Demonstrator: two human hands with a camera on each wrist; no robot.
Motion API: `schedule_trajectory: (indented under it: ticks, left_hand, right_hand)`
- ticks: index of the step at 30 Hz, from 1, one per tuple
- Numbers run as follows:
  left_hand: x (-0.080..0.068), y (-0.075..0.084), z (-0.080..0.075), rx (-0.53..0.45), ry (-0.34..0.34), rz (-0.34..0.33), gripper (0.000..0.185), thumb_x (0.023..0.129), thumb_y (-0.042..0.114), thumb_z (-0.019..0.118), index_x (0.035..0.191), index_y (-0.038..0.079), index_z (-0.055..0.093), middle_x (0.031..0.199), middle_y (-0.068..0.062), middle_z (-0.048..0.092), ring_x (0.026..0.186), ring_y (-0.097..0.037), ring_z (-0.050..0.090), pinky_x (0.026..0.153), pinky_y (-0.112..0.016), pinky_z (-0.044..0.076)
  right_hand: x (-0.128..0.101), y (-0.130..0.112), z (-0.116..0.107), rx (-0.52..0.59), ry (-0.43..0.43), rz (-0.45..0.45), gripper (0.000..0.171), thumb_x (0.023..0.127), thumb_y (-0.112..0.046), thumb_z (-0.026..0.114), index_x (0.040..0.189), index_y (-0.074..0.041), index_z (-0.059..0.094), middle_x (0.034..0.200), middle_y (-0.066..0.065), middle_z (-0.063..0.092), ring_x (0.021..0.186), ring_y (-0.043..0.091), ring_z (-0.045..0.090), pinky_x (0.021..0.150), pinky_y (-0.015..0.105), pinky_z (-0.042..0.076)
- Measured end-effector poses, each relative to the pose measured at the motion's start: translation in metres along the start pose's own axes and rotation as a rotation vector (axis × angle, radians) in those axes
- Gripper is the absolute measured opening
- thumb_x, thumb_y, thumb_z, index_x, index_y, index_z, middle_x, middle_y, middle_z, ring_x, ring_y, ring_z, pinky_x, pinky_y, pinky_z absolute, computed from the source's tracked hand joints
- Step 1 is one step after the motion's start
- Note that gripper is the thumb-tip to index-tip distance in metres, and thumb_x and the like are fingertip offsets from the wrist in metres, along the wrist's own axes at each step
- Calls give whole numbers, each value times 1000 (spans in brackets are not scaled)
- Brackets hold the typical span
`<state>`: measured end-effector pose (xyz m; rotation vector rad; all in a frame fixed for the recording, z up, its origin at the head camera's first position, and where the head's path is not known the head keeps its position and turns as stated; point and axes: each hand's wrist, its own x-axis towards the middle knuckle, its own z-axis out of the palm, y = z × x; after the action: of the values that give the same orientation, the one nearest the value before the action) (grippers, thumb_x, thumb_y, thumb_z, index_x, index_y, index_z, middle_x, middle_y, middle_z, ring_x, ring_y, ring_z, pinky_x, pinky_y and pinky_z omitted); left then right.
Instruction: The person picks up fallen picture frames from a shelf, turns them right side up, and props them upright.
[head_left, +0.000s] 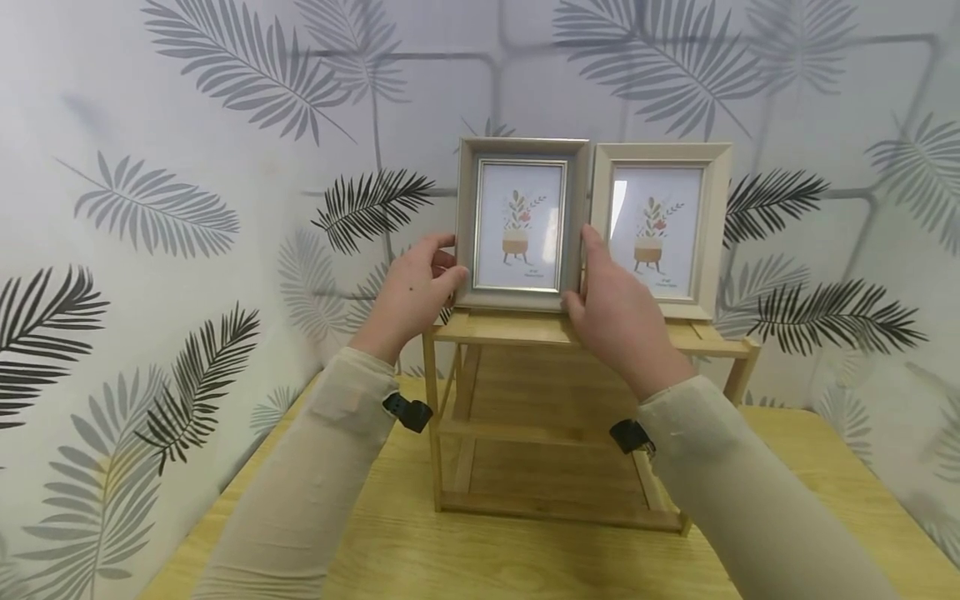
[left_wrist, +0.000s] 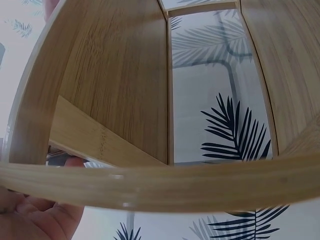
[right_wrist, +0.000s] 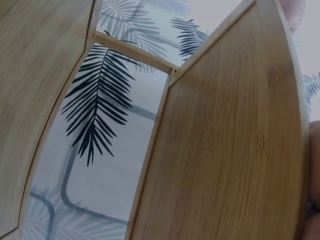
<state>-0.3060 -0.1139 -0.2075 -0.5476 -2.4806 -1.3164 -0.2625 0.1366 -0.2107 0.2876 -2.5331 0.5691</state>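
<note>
On wooden shelf (head_left: 525, 329), both hands (head_left: 411, 293) gripping grey frame (head_left: 520, 223)

Palm-leaf wallpaper (head_left: 187, 167) on both walls, light wooden table (head_left: 465, 558), soft even light

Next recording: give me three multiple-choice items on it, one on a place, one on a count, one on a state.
1. Where do the picture frames stand?
A. on the yellow table
B. on the top shelf of the wooden rack
C. on the floor

2. How many framed pictures are there?
A. one
B. two
C. three

3. What holds the grey-framed picture on the left?
A. both hands
B. right hand only
C. nothing

Answers: 1 B, both rest on the rack's top shelf. 2 B, a grey-framed picture and a cream-framed picture. 3 A, left hand and right hand grip its side edges.
</note>
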Motion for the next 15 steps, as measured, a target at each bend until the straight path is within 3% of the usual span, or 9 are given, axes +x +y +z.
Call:
schedule_trajectory:
  ticks: [8,15]
  left_hand:
    - [-2,-2,-4,30,15,22,56,104,32,57,155,15,40,129,-2,60,112,-17,59,89,-38,54]
    - [-16,-10,-6,97,38,122,57,104,36,55,153,12,42,131,-6,58,115,-22,57,97,-45,48]
  right_hand:
    - [-3,0,-2,-4,42,-45,85,96,-23,67,163,-18,14,74,4,59,52,21,52,45,34,43]
    - [-18,9,-5,-83,97,-121,75,97,-36,63,161,-21,27,86,1,58,55,19,48,41,32,40]
